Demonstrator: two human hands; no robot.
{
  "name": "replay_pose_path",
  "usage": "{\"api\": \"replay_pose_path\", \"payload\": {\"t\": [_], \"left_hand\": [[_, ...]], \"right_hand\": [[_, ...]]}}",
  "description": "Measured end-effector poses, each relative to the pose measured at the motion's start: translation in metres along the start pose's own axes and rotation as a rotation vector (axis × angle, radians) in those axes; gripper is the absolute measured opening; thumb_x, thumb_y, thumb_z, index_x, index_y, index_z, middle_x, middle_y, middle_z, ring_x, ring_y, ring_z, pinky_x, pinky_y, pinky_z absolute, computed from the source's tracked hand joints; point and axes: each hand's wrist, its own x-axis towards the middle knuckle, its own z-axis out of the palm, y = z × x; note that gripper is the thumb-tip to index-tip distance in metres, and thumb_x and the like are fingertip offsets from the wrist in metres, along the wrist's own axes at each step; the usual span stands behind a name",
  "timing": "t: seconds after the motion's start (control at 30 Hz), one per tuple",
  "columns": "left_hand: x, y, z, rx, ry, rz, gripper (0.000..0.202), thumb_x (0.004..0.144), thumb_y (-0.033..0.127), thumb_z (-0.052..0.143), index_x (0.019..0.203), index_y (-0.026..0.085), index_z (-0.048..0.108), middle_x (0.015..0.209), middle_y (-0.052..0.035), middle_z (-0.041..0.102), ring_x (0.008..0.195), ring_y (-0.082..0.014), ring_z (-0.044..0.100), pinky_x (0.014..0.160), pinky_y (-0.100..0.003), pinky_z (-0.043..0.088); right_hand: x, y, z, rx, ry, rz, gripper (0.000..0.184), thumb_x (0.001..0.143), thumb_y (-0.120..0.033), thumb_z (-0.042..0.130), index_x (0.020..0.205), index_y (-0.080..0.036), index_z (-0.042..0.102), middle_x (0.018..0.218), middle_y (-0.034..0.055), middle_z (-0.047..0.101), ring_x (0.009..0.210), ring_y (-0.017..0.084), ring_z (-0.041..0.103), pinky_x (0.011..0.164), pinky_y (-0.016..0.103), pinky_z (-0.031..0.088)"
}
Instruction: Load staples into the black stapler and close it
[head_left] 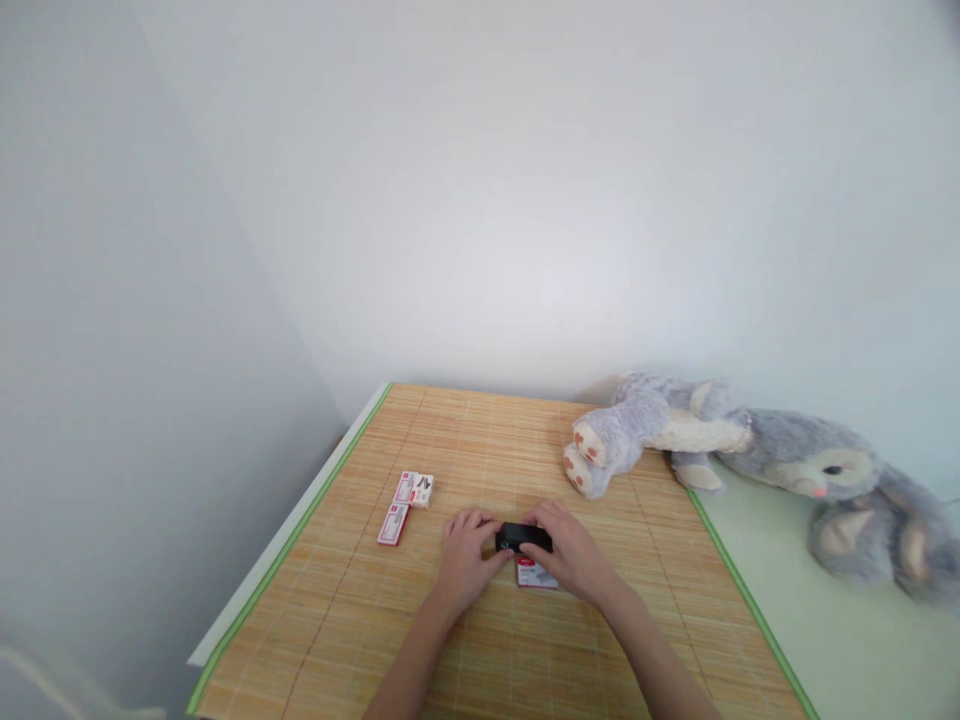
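A small black stapler (524,537) lies sideways between my two hands, low over the mat. My left hand (466,556) pinches its left end, thumb at the near side and fingertips at the far side. Around the right end, my right hand (571,548) is closed, with the thumb across the front, hiding that end. Just in front of the stapler, partly under my right hand, is a red-and-white staple box (535,574).
Several small boxes sit to the left: a red-and-white box (393,524), another one (406,487) and a white box (423,490). A grey plush rabbit (686,425) lies across the right back edge of the bamboo mat (360,640). Walls rise behind and left.
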Motion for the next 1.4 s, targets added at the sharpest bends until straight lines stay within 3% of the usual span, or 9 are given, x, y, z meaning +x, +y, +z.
{"api": "replay_pose_path", "payload": {"t": [0.13,0.27,0.47,0.57,0.83,1.13,1.27,1.33,1.4], "left_hand": [[-0.001,0.0,-0.005,-0.021,0.006,0.009,0.032,0.09,0.039,0.068,0.122,0.034,0.07,0.123,-0.0029,0.066,0.117,-0.0272,0.053,0.101,-0.044,0.038],[-0.001,0.006,-0.01,-0.056,0.001,0.041,0.054,0.092,0.013,0.044,0.138,0.035,0.06,0.134,-0.003,0.064,0.123,-0.0247,0.052,0.106,-0.046,0.038],[-0.008,0.049,0.007,-0.117,-0.306,0.385,0.079,0.069,0.0,0.048,0.131,0.045,0.065,0.152,0.0098,0.054,0.137,-0.024,0.043,0.115,-0.047,0.035],[-0.01,0.057,0.009,-0.087,-0.357,0.411,0.084,0.065,0.001,0.051,0.136,0.045,0.061,0.151,0.0072,0.054,0.139,-0.0248,0.042,0.118,-0.048,0.032],[0.005,-0.001,-0.022,-0.05,-0.153,0.029,0.097,0.073,0.017,0.059,0.163,0.032,0.027,0.151,-0.0061,0.053,0.138,-0.0308,0.043,0.117,-0.045,0.031],[0.018,0.012,0.001,-0.18,-0.127,0.095,0.1,0.075,0.023,0.07,0.163,0.032,0.024,0.15,-0.0059,0.055,0.135,-0.0287,0.047,0.116,-0.046,0.037],[-0.005,-0.011,-0.023,-0.085,0.174,-0.017,0.055,0.092,0.036,0.062,0.146,0.032,0.052,0.142,-0.0064,0.059,0.132,-0.0286,0.051,0.115,-0.05,0.038],[-0.022,-0.037,-0.044,0.051,0.406,-0.207,0.036,0.096,0.038,0.055,0.13,0.029,0.062,0.128,-0.008,0.064,0.124,-0.0301,0.055,0.111,-0.053,0.041],[-0.039,-0.065,-0.066,0.189,0.551,-0.399,0.039,0.095,0.043,0.056,0.129,0.025,0.062,0.126,-0.0112,0.063,0.122,-0.0332,0.055,0.108,-0.055,0.042]], "right_hand": [[-0.001,0.011,0.003,0.019,0.031,0.053,0.02,0.08,-0.034,0.078,0.097,-0.025,0.072,0.1,0.0044,0.069,0.098,0.026,0.06,0.088,0.036,0.046],[-0.017,0.037,-0.002,0.038,0.156,0.207,0.028,0.084,-0.046,0.071,0.1,-0.023,0.071,0.086,0.0018,0.068,0.079,0.022,0.06,0.071,0.032,0.045],[-0.041,0.07,-0.004,0.081,0.327,0.439,0.044,0.085,-0.065,0.064,0.082,-0.022,0.065,0.062,-0.003,0.057,0.058,0.017,0.051,0.056,0.029,0.036],[-0.049,0.076,-0.003,0.12,0.341,0.484,0.047,0.083,-0.068,0.066,0.082,-0.021,0.065,0.062,-0.0028,0.058,0.057,0.017,0.051,0.056,0.028,0.037],[-0.054,0.063,0.017,0.219,0.33,0.497,0.05,0.086,-0.07,0.061,0.085,-0.021,0.067,0.065,-0.0006,0.061,0.059,0.018,0.055,0.056,0.029,0.038],[-0.002,0.031,0.051,0.286,0.398,0.464,0.052,0.081,-0.074,0.066,0.083,-0.022,0.065,0.066,0.0001,0.064,0.062,0.02,0.057,0.059,0.03,0.042],[-0.013,0.023,0.045,0.333,0.44,0.467,0.059,0.088,-0.08,0.05,0.092,-0.023,0.065,0.067,0.0017,0.066,0.061,0.021,0.059,0.057,0.03,0.044],[-0.021,0.019,0.043,0.349,0.45,0.469,0.061,0.091,-0.081,0.044,0.094,-0.023,0.065,0.067,0.0022,0.066,0.06,0.021,0.059,0.055,0.031,0.045],[-0.025,0.017,0.041,0.355,0.452,0.467,0.061,0.092,-0.081,0.042,0.094,-0.024,0.065,0.067,0.0028,0.066,0.06,0.022,0.06,0.055,0.032,0.045]]}}
